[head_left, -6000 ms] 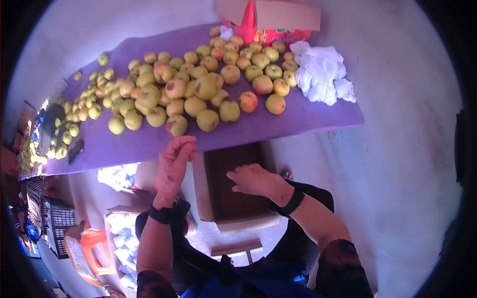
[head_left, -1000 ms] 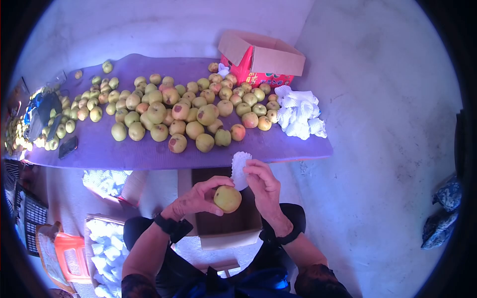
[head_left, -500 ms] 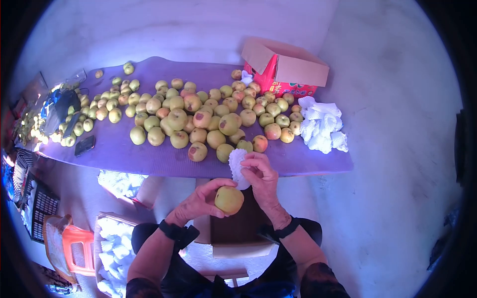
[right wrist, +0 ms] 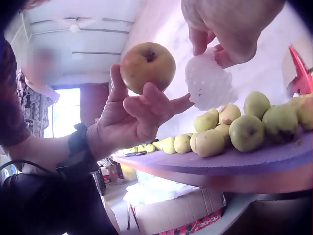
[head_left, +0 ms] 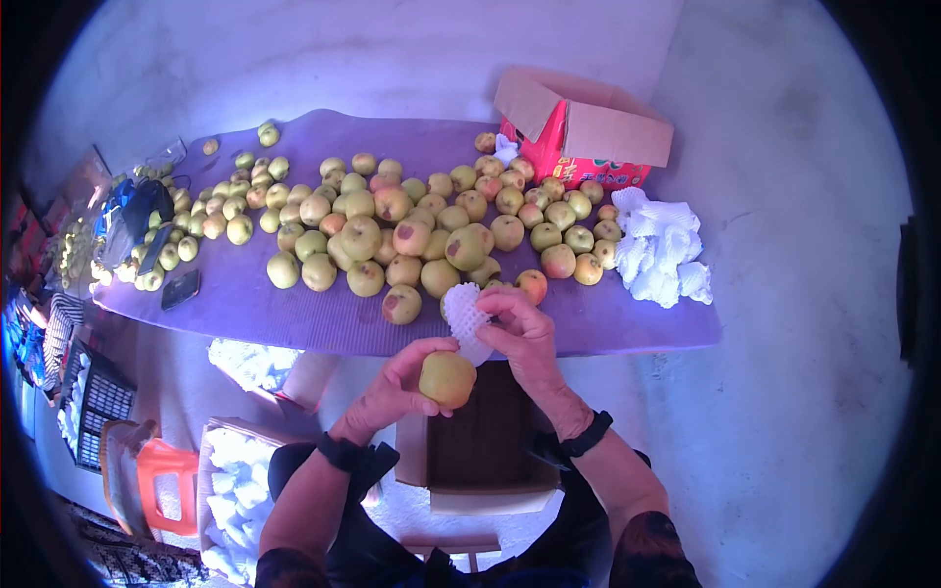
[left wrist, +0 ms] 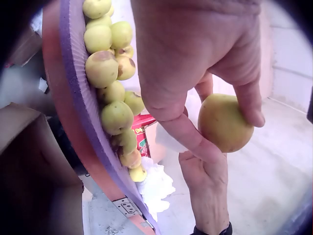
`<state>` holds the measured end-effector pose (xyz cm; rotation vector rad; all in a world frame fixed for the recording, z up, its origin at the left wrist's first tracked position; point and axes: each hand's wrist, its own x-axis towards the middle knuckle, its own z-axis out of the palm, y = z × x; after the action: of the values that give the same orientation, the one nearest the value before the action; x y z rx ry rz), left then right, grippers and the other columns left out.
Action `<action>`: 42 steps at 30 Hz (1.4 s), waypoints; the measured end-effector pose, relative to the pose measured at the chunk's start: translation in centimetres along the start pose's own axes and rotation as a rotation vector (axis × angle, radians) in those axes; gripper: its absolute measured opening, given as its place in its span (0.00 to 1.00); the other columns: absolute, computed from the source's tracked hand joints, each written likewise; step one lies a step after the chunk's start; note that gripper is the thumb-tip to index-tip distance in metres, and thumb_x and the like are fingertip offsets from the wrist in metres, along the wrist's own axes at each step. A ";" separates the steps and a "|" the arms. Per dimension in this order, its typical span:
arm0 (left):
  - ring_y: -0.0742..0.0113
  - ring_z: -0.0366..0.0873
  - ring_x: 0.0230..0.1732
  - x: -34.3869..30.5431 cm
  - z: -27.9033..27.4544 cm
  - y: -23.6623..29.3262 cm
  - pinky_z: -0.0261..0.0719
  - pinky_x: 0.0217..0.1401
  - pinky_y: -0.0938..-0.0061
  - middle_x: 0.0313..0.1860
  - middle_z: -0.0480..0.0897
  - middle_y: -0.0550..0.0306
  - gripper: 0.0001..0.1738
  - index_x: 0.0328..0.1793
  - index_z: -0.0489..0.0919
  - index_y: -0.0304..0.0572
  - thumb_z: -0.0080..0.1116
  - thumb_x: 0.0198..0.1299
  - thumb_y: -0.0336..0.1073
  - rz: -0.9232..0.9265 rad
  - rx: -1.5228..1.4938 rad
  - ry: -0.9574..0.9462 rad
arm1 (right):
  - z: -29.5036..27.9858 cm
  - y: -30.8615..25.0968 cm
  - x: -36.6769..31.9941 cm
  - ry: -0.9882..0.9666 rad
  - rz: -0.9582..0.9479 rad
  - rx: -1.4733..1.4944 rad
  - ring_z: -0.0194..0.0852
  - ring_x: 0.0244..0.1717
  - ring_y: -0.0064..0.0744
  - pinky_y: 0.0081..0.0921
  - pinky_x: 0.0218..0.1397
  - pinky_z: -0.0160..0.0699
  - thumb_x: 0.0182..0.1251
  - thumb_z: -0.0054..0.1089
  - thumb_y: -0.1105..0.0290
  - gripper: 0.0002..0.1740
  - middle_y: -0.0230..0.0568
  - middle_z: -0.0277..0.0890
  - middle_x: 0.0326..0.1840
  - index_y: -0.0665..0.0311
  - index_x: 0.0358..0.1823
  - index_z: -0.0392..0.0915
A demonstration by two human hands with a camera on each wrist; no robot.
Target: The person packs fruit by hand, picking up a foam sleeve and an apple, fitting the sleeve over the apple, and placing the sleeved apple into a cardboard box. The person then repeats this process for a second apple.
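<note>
Holding one yellow-green apple (head_left: 448, 380), a person's left hand (head_left: 390, 394) has its thumb and fingers closed about the fruit, just off the near edge of the purple-topped counter (head_left: 245, 321). The right hand (head_left: 527, 338) pinches a white foam net (head_left: 466, 323) by its edge, raised over the counter's near edge; its grip is narrow, with only the thin foam between fingers and thumb.

Six seconds ago neither hand showed anything in its grip; now each holds one thing. In the last second the net has turned — its holed face shows more broadly to the head camera. The right wrist view shows a gap between net and apple, with a left fingertip at the net's edge; whether it touches, I cannot tell. For the work in hand, then, apple and net seem brought together in readiness, but the fruit is still bare.

Loose apples (head_left: 392, 204), some with brown blemishes, spread along the counter. At the counter's right end lies a heap of white nets (head_left: 659, 245), and toward its back stands a red carton (head_left: 613, 135). A brown box (head_left: 490, 501) sits low, partly beneath the counter's near edge.
</note>
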<state>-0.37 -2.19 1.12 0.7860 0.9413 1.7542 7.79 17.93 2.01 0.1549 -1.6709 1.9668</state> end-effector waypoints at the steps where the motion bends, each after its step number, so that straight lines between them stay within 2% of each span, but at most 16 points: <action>1: 0.59 0.80 0.54 0.1 0.1 0.0 0.87 0.46 0.67 0.66 0.71 0.53 0.49 0.69 0.67 0.44 0.81 0.39 0.39 -0.005 0.000 0.005 | 0.0 -0.3 0.0 -0.003 0.027 -0.004 0.70 0.59 0.28 0.26 0.60 0.76 0.58 0.60 0.85 0.17 0.36 0.67 0.58 0.66 0.49 0.78; 3: 0.60 0.80 0.53 0.3 0.2 0.2 0.86 0.46 0.67 0.62 0.74 0.55 0.49 0.69 0.66 0.44 0.81 0.39 0.39 0.018 0.039 0.013 | 0.1 -0.9 -0.1 -0.008 0.054 -0.005 0.70 0.59 0.28 0.26 0.59 0.77 0.57 0.60 0.86 0.18 0.36 0.67 0.58 0.65 0.49 0.78; 4: 0.60 0.80 0.53 0.4 0.1 0.2 0.86 0.46 0.67 0.62 0.74 0.55 0.49 0.69 0.66 0.44 0.81 0.39 0.39 0.017 0.039 0.016 | 0.1 -1.2 -0.1 -0.037 0.047 -0.160 0.70 0.59 0.28 0.26 0.58 0.76 0.58 0.60 0.85 0.18 0.35 0.67 0.58 0.63 0.50 0.79; 6: 0.63 0.78 0.56 0.4 -0.2 0.1 0.83 0.55 0.68 0.60 0.75 0.56 0.45 0.71 0.66 0.46 0.74 0.44 0.25 -0.015 0.057 -0.017 | 0.1 -1.3 -0.2 -0.069 0.043 -0.310 0.70 0.59 0.27 0.26 0.58 0.76 0.59 0.60 0.85 0.18 0.34 0.67 0.58 0.62 0.51 0.79; 8: 0.64 0.77 0.58 0.4 0.2 0.2 0.80 0.59 0.68 0.60 0.75 0.57 0.44 0.71 0.67 0.45 0.73 0.44 0.24 -0.002 0.079 0.010 | 0.2 -1.2 -0.2 -0.100 -0.029 -0.468 0.73 0.57 0.27 0.23 0.54 0.80 0.54 0.59 0.87 0.22 0.35 0.69 0.57 0.62 0.52 0.78; 13: 0.68 0.73 0.62 0.2 0.6 0.2 0.71 0.68 0.70 0.61 0.75 0.60 0.42 0.70 0.69 0.44 0.72 0.45 0.23 0.035 0.139 0.063 | -0.3 -2.0 -1.1 -0.071 0.003 -0.450 0.74 0.54 0.27 0.23 0.53 0.79 0.54 0.60 0.87 0.23 0.35 0.70 0.57 0.63 0.52 0.78; 15: 0.66 0.78 0.57 0.2 0.8 0.5 0.81 0.56 0.72 0.58 0.78 0.58 0.46 0.68 0.69 0.45 0.77 0.38 0.30 -0.004 0.152 0.125 | -0.5 -1.8 -1.4 -0.060 0.008 -0.436 0.74 0.54 0.27 0.22 0.53 0.79 0.54 0.60 0.87 0.23 0.35 0.70 0.57 0.63 0.53 0.78; 16: 0.66 0.78 0.57 0.2 0.8 0.4 0.81 0.56 0.72 0.58 0.78 0.58 0.46 0.68 0.69 0.45 0.77 0.38 0.30 -0.006 0.153 0.120 | -0.6 -1.7 -1.5 -0.064 0.001 -0.439 0.74 0.54 0.27 0.22 0.53 0.79 0.54 0.60 0.86 0.23 0.35 0.70 0.57 0.62 0.53 0.78; 19: 0.66 0.77 0.59 0.5 0.5 0.4 0.78 0.61 0.71 0.59 0.77 0.58 0.45 0.68 0.70 0.45 0.76 0.38 0.27 0.002 0.174 0.105 | -1.0 -1.1 -1.1 -0.041 -0.004 -0.411 0.74 0.54 0.27 0.23 0.54 0.78 0.55 0.61 0.85 0.22 0.36 0.70 0.57 0.62 0.53 0.78; 22: 0.69 0.73 0.62 0.4 0.7 0.1 0.71 0.67 0.70 0.60 0.76 0.61 0.41 0.69 0.70 0.42 0.71 0.45 0.21 -0.044 0.167 0.036 | -1.3 -0.3 -1.2 -0.011 0.022 -0.324 0.73 0.54 0.26 0.23 0.55 0.78 0.55 0.61 0.85 0.21 0.35 0.71 0.57 0.63 0.52 0.78; 31: 0.68 0.75 0.58 0.6 0.4 -0.1 0.75 0.63 0.70 0.56 0.77 0.59 0.41 0.70 0.68 0.44 0.71 0.46 0.23 -0.012 0.109 0.086 | -1.3 0.3 -1.4 -0.096 0.185 -0.128 0.71 0.58 0.26 0.24 0.63 0.70 0.58 0.61 0.85 0.21 0.36 0.70 0.60 0.65 0.54 0.77; 33: 0.66 0.82 0.49 0.6 0.2 0.0 0.84 0.41 0.78 0.55 0.79 0.57 0.46 0.71 0.66 0.46 0.76 0.42 0.31 0.008 0.117 0.102 | -1.2 0.1 -1.4 -0.087 0.217 -0.061 0.70 0.58 0.26 0.25 0.64 0.69 0.58 0.61 0.85 0.21 0.36 0.70 0.60 0.64 0.54 0.77; 34: 0.66 0.82 0.49 0.6 0.3 0.2 0.84 0.41 0.78 0.55 0.79 0.57 0.46 0.71 0.66 0.46 0.76 0.42 0.31 0.003 0.116 0.100 | -1.0 -0.2 -1.4 -0.101 0.156 -0.153 0.70 0.57 0.24 0.23 0.60 0.73 0.58 0.61 0.85 0.21 0.34 0.71 0.57 0.64 0.54 0.77; 36: 0.68 0.77 0.57 0.5 0.7 0.7 0.76 0.62 0.70 0.55 0.79 0.59 0.42 0.69 0.69 0.44 0.73 0.44 0.27 -0.013 0.104 0.103 | -0.7 -0.5 -1.6 -0.110 0.096 -0.245 0.71 0.55 0.22 0.22 0.55 0.77 0.58 0.60 0.85 0.20 0.32 0.73 0.54 0.64 0.53 0.77; 39: 0.67 0.77 0.58 0.5 -0.1 0.2 0.76 0.63 0.69 0.56 0.79 0.58 0.42 0.69 0.70 0.43 0.73 0.43 0.28 0.044 0.133 0.071 | -0.8 -0.9 -1.6 -0.125 0.096 -0.215 0.72 0.53 0.21 0.21 0.54 0.77 0.60 0.61 0.83 0.19 0.32 0.75 0.50 0.64 0.53 0.77; 42: 0.65 0.77 0.58 0.2 -0.5 0.5 0.76 0.63 0.68 0.56 0.79 0.57 0.44 0.69 0.69 0.42 0.74 0.41 0.30 0.059 0.099 0.066 | -2.4 -1.6 -1.0 -0.035 0.225 -0.195 0.75 0.52 0.25 0.24 0.55 0.77 0.66 0.59 0.78 0.16 0.38 0.77 0.53 0.64 0.55 0.77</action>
<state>-1.05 -2.28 1.34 0.8316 1.0656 1.8047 10.04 19.95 2.46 -0.0749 -1.9639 1.9534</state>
